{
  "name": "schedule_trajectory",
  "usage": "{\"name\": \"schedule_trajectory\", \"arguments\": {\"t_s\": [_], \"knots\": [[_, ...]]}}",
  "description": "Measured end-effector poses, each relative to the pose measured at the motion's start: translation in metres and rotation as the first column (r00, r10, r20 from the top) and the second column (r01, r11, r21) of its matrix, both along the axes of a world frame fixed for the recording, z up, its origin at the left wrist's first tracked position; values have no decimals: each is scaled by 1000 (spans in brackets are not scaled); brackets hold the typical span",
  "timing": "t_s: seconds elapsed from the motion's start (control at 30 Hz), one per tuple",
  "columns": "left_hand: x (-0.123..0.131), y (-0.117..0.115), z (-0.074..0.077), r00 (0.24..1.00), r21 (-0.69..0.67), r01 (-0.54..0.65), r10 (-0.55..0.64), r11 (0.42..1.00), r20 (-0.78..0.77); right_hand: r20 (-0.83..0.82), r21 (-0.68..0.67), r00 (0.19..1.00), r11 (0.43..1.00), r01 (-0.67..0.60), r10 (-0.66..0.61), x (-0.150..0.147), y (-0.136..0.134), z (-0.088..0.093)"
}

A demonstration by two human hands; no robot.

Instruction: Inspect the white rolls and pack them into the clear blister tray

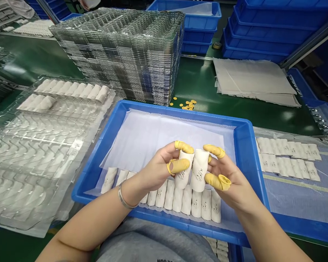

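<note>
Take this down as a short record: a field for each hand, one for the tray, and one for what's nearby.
Left hand: holds a white printed tube; yellow finger cots on its fingers
Right hand: holds a second white printed tube; also wears yellow finger cots
Tray: blue plastic tray, lined with a white sheet, holding a row of similar tubes
Nearby: stacked clear plastic trays; small gold pieces

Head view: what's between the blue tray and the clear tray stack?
Yellow finger cots scattered on the green bench mat, between the blue tray and the stack of clear plastic trays; head view.
</note>
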State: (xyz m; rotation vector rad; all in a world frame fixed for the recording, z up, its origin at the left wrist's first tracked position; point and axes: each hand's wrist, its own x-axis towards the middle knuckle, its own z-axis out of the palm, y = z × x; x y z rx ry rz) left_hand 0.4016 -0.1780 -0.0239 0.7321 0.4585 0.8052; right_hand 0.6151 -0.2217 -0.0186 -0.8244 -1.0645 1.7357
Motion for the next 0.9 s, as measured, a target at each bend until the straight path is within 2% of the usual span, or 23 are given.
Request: {"name": "schedule_trajectory", "arguments": {"t_s": [0.23,0.4,0.57,0.77,0.9], "knots": [[-6,2,2,998,-101,59,-56,993,31,-88,-103,996,995,13,-22,-2,1,7],[-8,2,3,991,-106,122,-116,987,64,-120,-155,993,988,-18,-1,-1,3,11],[-8,0,2,985,-80,164,-159,983,65,-133,-147,991,989,-8,-12,-1,2,12],[-8,1,0,994,-22,103,-103,994,37,-124,-168,992,986,9,-31,0,2,15],[-9,1,1,994,-9,109,-109,994,10,-97,-155,995,988,17,-33,2,1,16]]}}
